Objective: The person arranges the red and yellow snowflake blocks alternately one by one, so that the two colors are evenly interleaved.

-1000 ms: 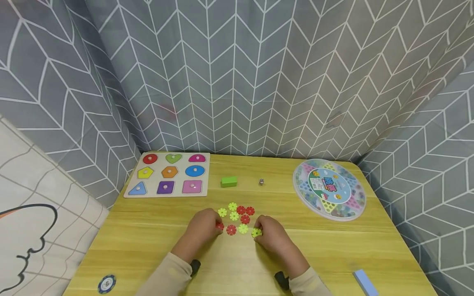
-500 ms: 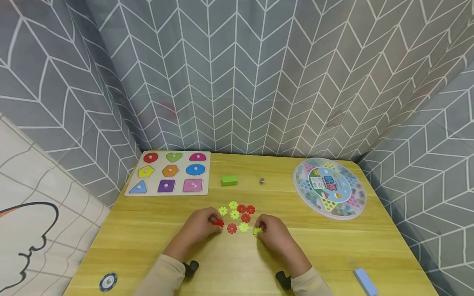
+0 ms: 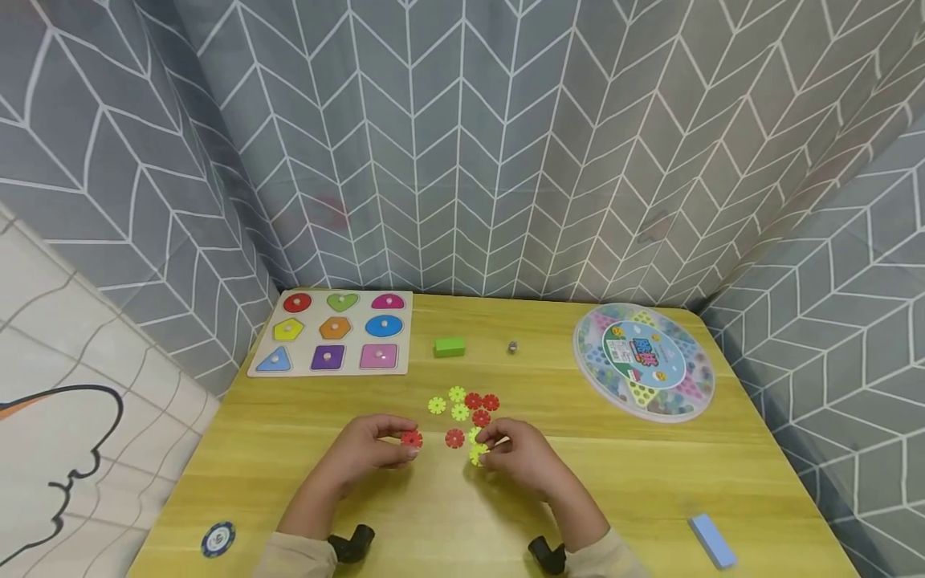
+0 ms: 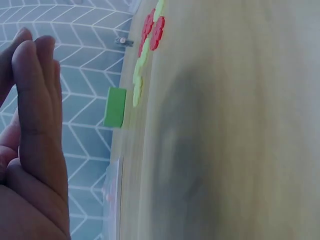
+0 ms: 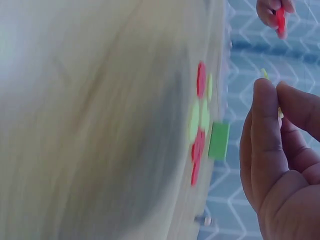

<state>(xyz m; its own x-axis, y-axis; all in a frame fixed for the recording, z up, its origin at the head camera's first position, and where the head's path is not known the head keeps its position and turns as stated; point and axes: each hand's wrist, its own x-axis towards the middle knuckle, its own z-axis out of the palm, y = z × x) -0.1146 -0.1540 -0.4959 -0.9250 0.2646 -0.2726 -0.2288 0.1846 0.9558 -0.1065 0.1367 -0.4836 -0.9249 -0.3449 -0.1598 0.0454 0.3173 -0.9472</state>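
Note:
My left hand [image 3: 364, 449] pinches a red notched snowflake disc [image 3: 411, 439] between thumb and fingers, held over the table's left middle. My right hand [image 3: 523, 455] pinches a yellow-green snowflake disc [image 3: 477, 456], which overlaps another yellow disc [image 3: 474, 434] in the head view. A lone red disc [image 3: 454, 438] lies between the hands. Beyond it is a loose cluster of yellow discs [image 3: 460, 412] and red discs [image 3: 481, 418]. In the right wrist view, fingertips hide most of the held yellow disc [image 5: 265, 74]. The left wrist view shows the left hand [image 4: 40, 135] raised over the table.
At the back left lies a shape puzzle board [image 3: 299, 353] with knobbed pieces. A green block [image 3: 450, 347] and a small metallic item [image 3: 512, 347] sit behind the discs. A round game package [image 3: 588, 353] is back right, a blue block [image 3: 712, 541] front right, a poker chip [image 3: 218, 539] front left.
The left hand has lifted the red disc off the table and drawn it left. The right hand has carried its yellow disc left, toward the yellow one lying there.

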